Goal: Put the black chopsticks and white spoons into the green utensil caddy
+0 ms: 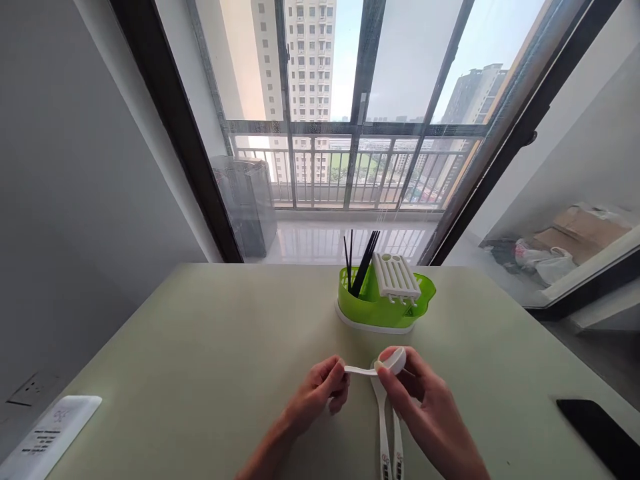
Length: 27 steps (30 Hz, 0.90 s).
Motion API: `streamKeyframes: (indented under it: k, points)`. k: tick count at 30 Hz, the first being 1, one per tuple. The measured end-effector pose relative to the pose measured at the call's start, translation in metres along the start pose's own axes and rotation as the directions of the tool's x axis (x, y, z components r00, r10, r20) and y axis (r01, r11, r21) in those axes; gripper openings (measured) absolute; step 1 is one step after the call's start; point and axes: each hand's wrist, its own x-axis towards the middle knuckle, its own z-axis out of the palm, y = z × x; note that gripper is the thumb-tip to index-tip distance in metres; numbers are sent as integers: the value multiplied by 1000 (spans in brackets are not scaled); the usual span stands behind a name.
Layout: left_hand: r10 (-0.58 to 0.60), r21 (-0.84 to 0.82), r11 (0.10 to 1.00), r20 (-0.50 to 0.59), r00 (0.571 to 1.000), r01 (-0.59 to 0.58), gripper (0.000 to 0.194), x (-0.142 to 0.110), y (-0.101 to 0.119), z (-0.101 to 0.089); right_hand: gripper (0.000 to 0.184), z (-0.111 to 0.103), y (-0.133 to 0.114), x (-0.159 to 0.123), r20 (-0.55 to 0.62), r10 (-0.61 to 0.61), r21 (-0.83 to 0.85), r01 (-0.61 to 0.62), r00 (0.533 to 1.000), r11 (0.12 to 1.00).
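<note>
A white soup spoon (397, 361) is held level above the table between both hands. The end of its handle is pinched in my left hand (323, 385), thumb on top. At the other end, the fingers and thumb of my right hand (425, 393) grip the bowl. Under the spoon, two long white utensils (383, 427) lie side by side with printed handles towards me; my right hand hides part of them. Just beyond stands a green utensil caddy (367, 310) with a white base and a white slotted, hooked rack (397, 277). Several black chopsticks (365, 267) lean in its left section.
The pale green table (210, 347) ends at a glass door facing a balcony. A white printed device (53, 433) lies at the left edge, and a black flat object (600, 433) at the right edge. A wall socket (33, 389) is at the far left.
</note>
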Motion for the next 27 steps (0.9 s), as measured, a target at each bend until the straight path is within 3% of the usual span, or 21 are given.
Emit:
streamKeyframes:
  k: [6,10,14,19,21,23,27]
  points:
    - [27,74,997,-95,995,-20,43,2,-8,-2,40,-12,17,8,-85,-186,-317,150,979,936]
    - [85,158,985,-139,987,-63,43,2,-10,0,32,-21,18,15,-74,-391,-478,311,918,822]
    - [107,217,974,-196,975,-63,48,4,-12,0,28,-33,-3,26,-146,-557,-582,385,817,717]
    - [115,212,977,-368,923,-38,54,9,-10,-6,25,-48,-35,58,-286,-738,-712,380,611,591]
    - [102,195,980,-374,922,-29,55,10,-8,-8,22,-51,-39,76,-247,-796,-766,391,552,509]
    - [96,207,978,-365,926,-19,54,9,-6,-9,21,-49,-36,94,-150,-839,-828,397,523,396]
    - [99,243,970,-329,939,-17,51,7,-7,-9,21,-38,-22,118,77,-839,-876,438,538,201]
